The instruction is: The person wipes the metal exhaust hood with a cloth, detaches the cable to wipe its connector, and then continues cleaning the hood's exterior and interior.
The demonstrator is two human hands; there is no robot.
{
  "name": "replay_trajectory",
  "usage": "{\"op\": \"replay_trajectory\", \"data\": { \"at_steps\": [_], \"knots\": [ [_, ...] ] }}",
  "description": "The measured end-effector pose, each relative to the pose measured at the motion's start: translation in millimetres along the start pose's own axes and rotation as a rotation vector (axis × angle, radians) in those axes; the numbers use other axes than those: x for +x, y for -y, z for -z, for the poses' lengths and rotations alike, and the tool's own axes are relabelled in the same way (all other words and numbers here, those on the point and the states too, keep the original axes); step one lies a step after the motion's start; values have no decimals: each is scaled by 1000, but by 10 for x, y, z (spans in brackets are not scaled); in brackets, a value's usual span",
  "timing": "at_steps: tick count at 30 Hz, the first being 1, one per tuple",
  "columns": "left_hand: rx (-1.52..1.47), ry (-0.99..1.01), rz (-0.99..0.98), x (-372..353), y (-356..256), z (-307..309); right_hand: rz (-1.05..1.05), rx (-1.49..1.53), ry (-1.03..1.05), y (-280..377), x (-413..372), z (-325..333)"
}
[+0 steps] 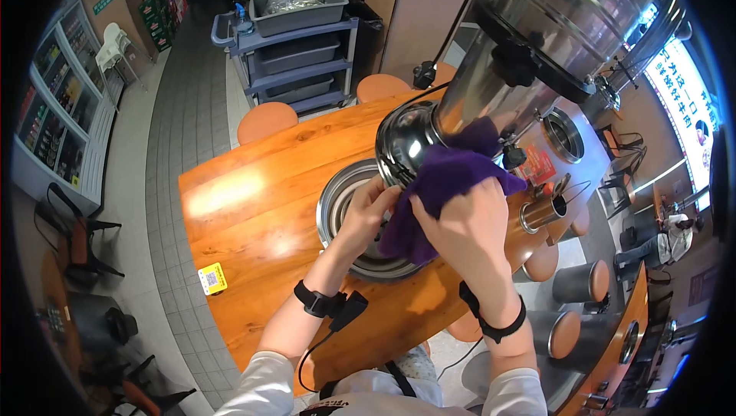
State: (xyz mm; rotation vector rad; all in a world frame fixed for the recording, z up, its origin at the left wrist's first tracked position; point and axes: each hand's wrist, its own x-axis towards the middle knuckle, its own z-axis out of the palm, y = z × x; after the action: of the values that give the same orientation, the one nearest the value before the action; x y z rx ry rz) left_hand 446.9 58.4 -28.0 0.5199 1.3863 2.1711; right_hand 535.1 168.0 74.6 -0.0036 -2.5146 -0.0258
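Note:
A shiny metal exhaust hood (406,136) hangs from a wide steel pipe (491,71) over the table. My left hand (366,215) is closed, thumb and fingertips pinching the hood's lower rim. My right hand (474,224) grips a bunched purple cloth (445,178) and presses it against the side of the hood. Part of the cloth drapes toward the left fingertips and covers some of the hood. Beneath both hands, a round metal-rimmed cooker well (328,209) is set into the wooden table (268,186); my arms and the cloth hide part of it.
Farther along the table are a second round well (564,134), a red printed card (534,163) and a metal canister with utensils (540,213). A yellow QR-code tag (212,279) lies near the left edge. Stools (267,121) surround the table; a grey trolley (295,55) stands behind.

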Motion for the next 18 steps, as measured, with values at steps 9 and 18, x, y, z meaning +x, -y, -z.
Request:
{"op": "replay_trajectory", "data": {
  "at_steps": [9, 18],
  "knots": [
    [-100, 21, 14, -30, -88, -15, -234, 132, -139, -109, -275, 22],
    [-52, -64, 47, 24, -122, -38, -242, 224, -257, -481, -421, -131]
  ]
}}
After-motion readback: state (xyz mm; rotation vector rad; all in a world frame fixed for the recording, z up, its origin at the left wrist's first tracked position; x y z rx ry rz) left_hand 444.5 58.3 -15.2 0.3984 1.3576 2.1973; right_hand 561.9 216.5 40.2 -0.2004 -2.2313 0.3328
